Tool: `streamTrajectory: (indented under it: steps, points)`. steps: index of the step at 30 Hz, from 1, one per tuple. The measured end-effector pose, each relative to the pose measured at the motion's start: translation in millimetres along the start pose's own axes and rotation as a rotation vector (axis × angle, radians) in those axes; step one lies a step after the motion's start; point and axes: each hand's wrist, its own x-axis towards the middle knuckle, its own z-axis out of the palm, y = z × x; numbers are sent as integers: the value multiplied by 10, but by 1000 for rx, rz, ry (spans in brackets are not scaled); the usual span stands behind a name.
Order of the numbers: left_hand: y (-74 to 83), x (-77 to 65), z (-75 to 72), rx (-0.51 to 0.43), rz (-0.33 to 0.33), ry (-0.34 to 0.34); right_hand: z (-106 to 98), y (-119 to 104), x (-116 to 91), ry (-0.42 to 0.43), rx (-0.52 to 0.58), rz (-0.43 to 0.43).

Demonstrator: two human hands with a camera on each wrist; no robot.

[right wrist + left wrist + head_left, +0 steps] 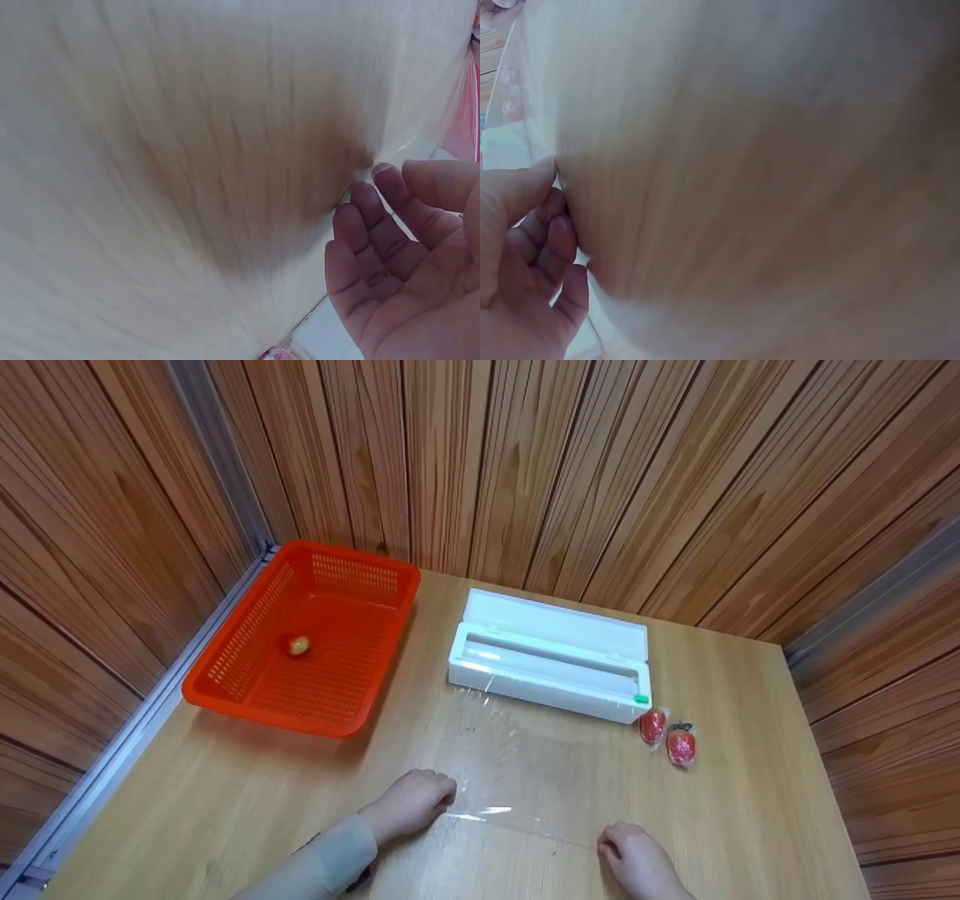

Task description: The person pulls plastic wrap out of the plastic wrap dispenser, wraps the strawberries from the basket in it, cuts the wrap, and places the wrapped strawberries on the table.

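Note:
A sheet of clear cling film [517, 769] stretches over the table from a white dispenser box [551, 701] toward the near side. My left hand [415, 802] pinches its near left corner between thumb and curled fingers. At the near right corner, my right hand [637, 859] pinches the same edge, which runs taut between the two hands. Inside the box lies the film roll [555, 665], and the lid [555, 622] is tilted back. Both the left hand [536, 247] and the right hand [409, 247] show close up in their wrist views.
An orange plastic basket [360, 712] stands at the left, a small yellowish item [299, 645] inside it. Two red film-wrapped pieces [652, 726], one with a dark top [681, 746], lie by the box's right end. Wood-panelled walls [517, 472] enclose the table.

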Motion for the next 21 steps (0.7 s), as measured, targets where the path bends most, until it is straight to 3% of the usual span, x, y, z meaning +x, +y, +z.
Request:
streamTrajectory:
  steps: [6, 10, 14, 17, 21]
  points:
    - [-27, -52, -38, -82, -14, -32, -8, 23, -9, -140, 131, 163]
    - [-38, -65, -47, -140, -34, -52, -51, 16, -36, -180, 113, 205]
    - [-14, -36, -51, -368, -225, -107, -196, -59, -35, -172, 77, 221]
    - [18, -3, -55, -506, -378, -112, -293, -183, 24, -74, 70, 141]
    - [48, 24, -54, -529, -426, -120, -278, -383, 154, 68, 87, -67]
